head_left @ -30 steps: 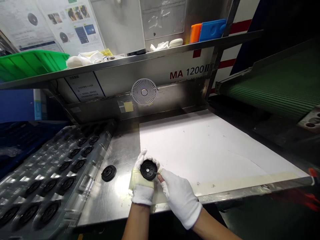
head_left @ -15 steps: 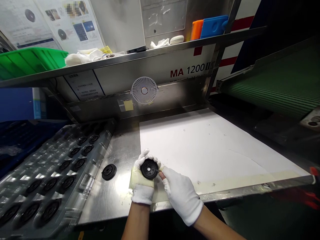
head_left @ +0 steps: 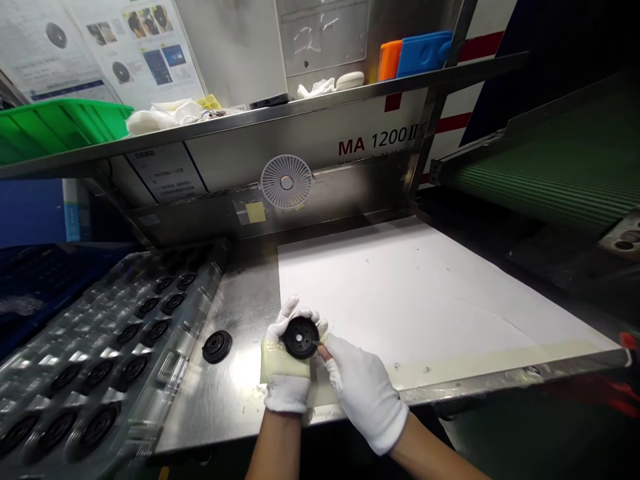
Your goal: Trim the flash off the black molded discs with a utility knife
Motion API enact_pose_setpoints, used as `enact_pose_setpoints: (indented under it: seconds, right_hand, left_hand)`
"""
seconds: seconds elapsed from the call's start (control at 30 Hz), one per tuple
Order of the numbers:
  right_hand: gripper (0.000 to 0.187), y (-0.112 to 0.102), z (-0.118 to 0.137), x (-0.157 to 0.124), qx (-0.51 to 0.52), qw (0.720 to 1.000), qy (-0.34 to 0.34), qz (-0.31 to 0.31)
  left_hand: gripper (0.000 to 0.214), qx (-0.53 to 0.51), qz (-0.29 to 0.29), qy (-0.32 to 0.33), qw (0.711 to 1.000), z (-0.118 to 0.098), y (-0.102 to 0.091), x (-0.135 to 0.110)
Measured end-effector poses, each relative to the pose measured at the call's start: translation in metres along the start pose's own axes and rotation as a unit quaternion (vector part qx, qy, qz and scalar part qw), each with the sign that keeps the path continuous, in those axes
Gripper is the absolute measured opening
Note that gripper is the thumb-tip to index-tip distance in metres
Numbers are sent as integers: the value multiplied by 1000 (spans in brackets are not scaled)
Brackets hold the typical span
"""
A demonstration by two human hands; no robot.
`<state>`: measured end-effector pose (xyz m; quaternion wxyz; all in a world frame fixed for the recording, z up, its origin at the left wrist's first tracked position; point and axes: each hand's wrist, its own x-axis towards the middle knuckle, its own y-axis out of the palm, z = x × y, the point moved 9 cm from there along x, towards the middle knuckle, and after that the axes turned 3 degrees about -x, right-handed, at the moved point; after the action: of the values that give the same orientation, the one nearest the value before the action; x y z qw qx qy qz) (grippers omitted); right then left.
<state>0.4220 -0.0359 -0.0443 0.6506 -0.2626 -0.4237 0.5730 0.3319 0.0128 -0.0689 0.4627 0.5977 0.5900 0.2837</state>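
Gripping a black ribbed disc (head_left: 301,337) just above the steel desk (head_left: 240,293), the left hand (head_left: 285,373) wears a white glove with a pale yellow wrap around the palm, and its fingers (head_left: 293,310) curl around the disc's rim. The right hand (head_left: 363,393), also in a white glove, sits just beside it, its fingers (head_left: 325,353) pinched on a thin pick (head_left: 315,343) whose tip touches the disc's face. A second black disc (head_left: 217,347) lies flat on the desk, left of the hands. Further left, a clear plastic tray (head_left: 120,333) holds rows of matching discs in its pockets. A white paper sheet (head_left: 415,293) covers the desk to the right of the hands. Beyond it, a small fan (head_left: 287,181) is fixed to the back panel, below a steel shelf (head_left: 300,105). A green bin (head_left: 60,130) sits on that shelf at upper left, and blue and orange blocks (head_left: 425,55) at upper right. A green ribbed belt (head_left: 545,167) runs along the right side.
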Motion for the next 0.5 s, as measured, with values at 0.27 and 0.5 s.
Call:
enact_pose_setpoints:
  seconds: [0.27, 0.5]
  right_hand:
    - [18, 5, 6, -5, 7, 1000, -2, 8]
    - [15, -3, -1, -3, 8, 1000, -6, -3]
  left_hand:
    - [6, -57, -70, 57, 994, 0, 1, 7]
    - [35, 20, 4, -21, 1000, 7, 4, -3]
